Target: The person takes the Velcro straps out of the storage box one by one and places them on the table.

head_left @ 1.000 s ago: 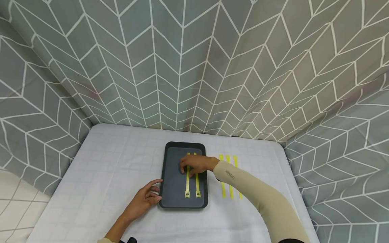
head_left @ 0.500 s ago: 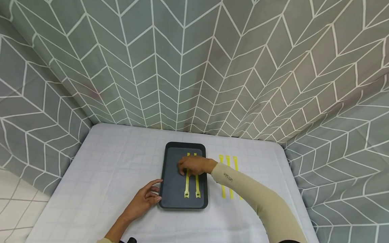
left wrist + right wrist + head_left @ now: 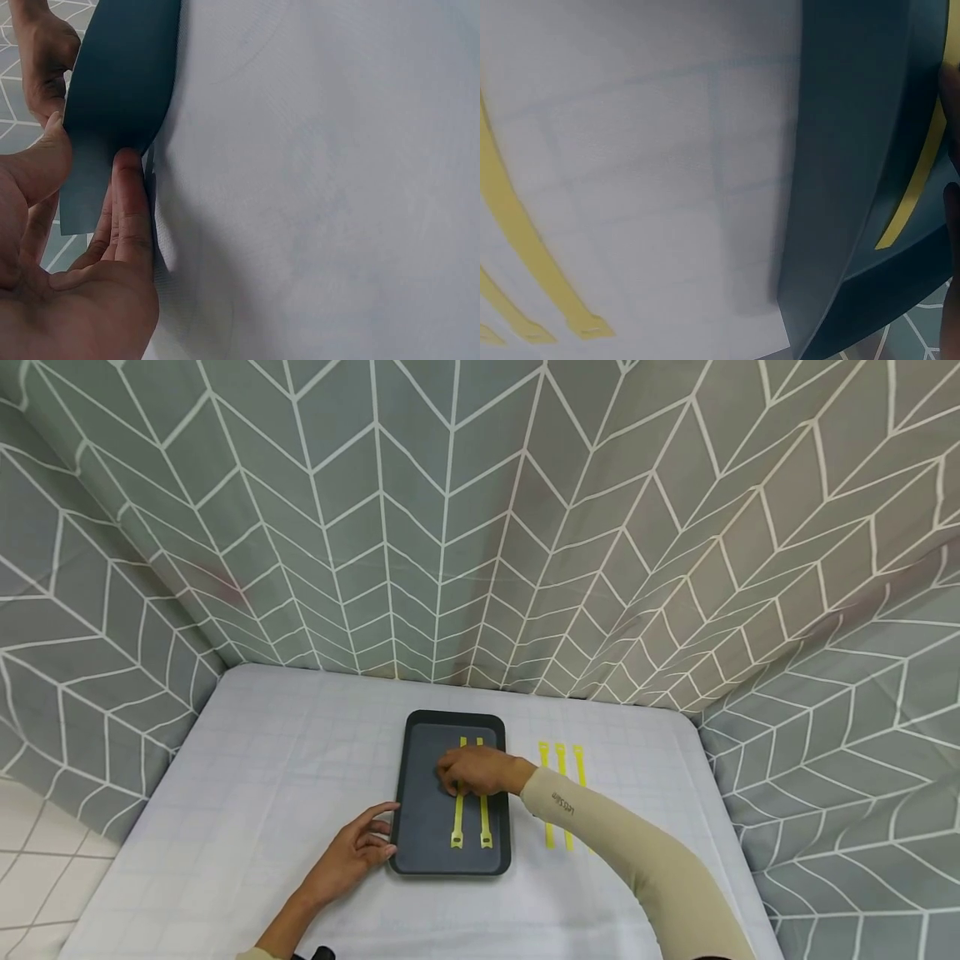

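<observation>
A dark grey tray [image 3: 423,835] lies on the white-covered table, with two yellow hook-and-loop cable ties inside. My right hand [image 3: 476,770] is over the tray, fingers curled down at the left cable tie [image 3: 457,827], which it appears to pinch; the fingertips are hidden in the head view. Just right of that, the right cable tie [image 3: 485,827] runs partly beneath the hand. At the tray's left edge, my left hand [image 3: 348,856] holds the wall. In the left wrist view a fingertip [image 3: 129,169] presses the tray's outer side while another digit meets the rim.
To the right of the tray lie three more yellow cable ties [image 3: 561,760] side by side, partly under the right sleeve [image 3: 622,835]. The table [image 3: 300,743] is bordered at the back and sides by grey patterned curtains [image 3: 420,568].
My right hand has shifted slightly left, and the left cable tie's lower end has moved a little left with it. My left hand stays at the tray's edge.
</observation>
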Motion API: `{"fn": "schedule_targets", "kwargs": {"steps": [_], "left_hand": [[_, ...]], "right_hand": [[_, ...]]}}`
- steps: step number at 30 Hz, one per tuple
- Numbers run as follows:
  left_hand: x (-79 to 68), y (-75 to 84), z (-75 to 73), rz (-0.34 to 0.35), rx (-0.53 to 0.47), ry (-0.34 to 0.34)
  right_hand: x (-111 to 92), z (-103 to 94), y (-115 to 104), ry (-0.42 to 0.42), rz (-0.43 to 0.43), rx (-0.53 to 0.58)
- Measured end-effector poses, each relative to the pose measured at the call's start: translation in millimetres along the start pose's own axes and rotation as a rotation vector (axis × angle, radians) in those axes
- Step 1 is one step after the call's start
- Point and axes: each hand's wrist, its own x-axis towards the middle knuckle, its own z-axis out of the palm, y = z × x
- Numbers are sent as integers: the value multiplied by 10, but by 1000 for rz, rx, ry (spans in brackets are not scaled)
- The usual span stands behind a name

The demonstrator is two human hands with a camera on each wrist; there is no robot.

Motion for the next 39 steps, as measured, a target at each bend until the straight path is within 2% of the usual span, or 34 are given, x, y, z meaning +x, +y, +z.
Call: {"fn": "schedule_targets", "kwargs": {"steps": [8, 16, 23, 34, 39], "left_hand": [[-4, 17, 4, -6, -13, 3], [1, 3, -4, -8, -12, 5], [1, 16, 2, -23, -27, 5], [4, -2, 8, -16, 10, 11], [7, -19, 10, -10, 27, 8]], "right_hand": [[-7, -8, -14, 32, -36, -48], [17, 24, -14, 26, -38, -17], [45, 17, -38, 55, -66, -80], [6, -105, -22, 157, -106, -39], [-51, -150, 8, 210, -93, 29]]}}
